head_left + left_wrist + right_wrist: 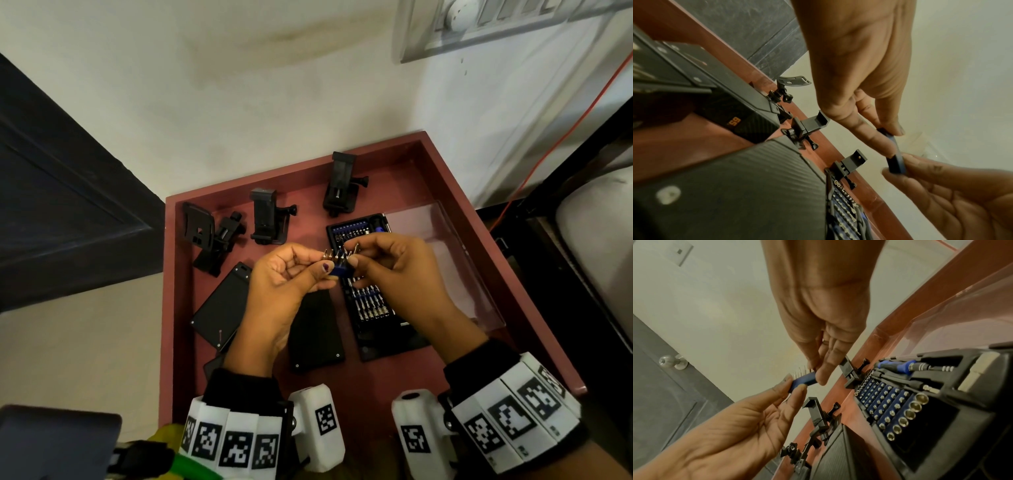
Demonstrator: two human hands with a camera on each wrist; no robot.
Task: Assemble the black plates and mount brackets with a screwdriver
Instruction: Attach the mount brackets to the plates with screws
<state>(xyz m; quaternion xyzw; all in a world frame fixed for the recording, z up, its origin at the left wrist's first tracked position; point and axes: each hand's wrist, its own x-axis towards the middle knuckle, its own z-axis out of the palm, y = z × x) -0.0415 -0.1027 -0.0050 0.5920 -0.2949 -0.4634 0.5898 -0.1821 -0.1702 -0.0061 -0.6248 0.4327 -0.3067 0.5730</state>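
- Wrist bands (pixel 233 442) with printed markers lie nearest the head camera, one set on each forearm.
- Left hand (pixel 284 274): grip clamped on one end of a blue bit holder (pixel 340 269), thumb against fingers.
- Right hand (pixel 394 263): grip pinching the other end, fingertips at the row of steel bits standing in it; which bit is being chosen cannot be told.
- Bit case (pixel 370 291) lies open directly below the hands; the screwdriver handle (pixel 898 366) rests in its slot.
- Black plates (pixel 222 308) lie flat on the red counter (pixel 445 192), one on the near left, another (pixel 317 332) beside the case.
- Mount brackets (pixel 265 219) stand along the far edge, apart from the plates.
- Progress, as judged: early. A bit is being selected; the driver is unloaded, and no plate here appears joined to a bracket.
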